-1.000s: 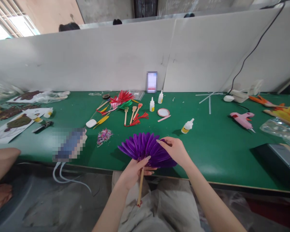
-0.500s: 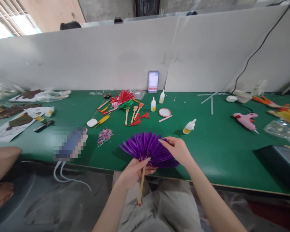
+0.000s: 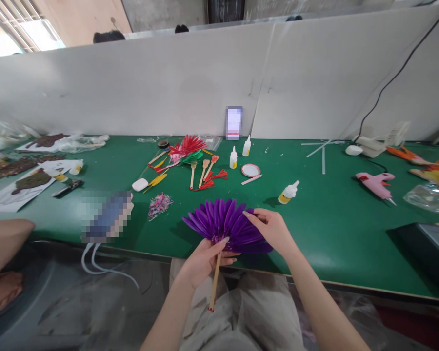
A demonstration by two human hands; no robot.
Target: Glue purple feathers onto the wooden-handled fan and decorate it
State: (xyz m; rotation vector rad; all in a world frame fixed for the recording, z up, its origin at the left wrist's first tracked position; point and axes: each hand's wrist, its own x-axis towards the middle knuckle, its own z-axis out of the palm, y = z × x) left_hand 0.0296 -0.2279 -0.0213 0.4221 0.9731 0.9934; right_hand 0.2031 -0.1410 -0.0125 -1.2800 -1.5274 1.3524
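A purple feather fan (image 3: 219,219) is spread above the table's front edge, its wooden handle (image 3: 215,282) pointing down toward my lap. My left hand (image 3: 208,258) grips it where the feathers meet the handle, thumb in front and fingers behind. At the upper right of the feathers, my right hand (image 3: 269,226) pinches a feather's edge between thumb and fingers. Beyond my right hand a glue bottle (image 3: 287,193) stands on the green table. Left of the fan lies a heap of coloured bits (image 3: 160,205).
Small wooden paddles (image 3: 204,173), red and green feathers (image 3: 190,148) and two more glue bottles (image 3: 233,158) stand or lie further back. A pink glue gun (image 3: 375,185) and a black box (image 3: 424,253) are at right. A phone (image 3: 108,217) lies left, near another person's arm (image 3: 7,241).
The view has shifted very slightly. Both hands keep their places on the fan, which has hardly moved.
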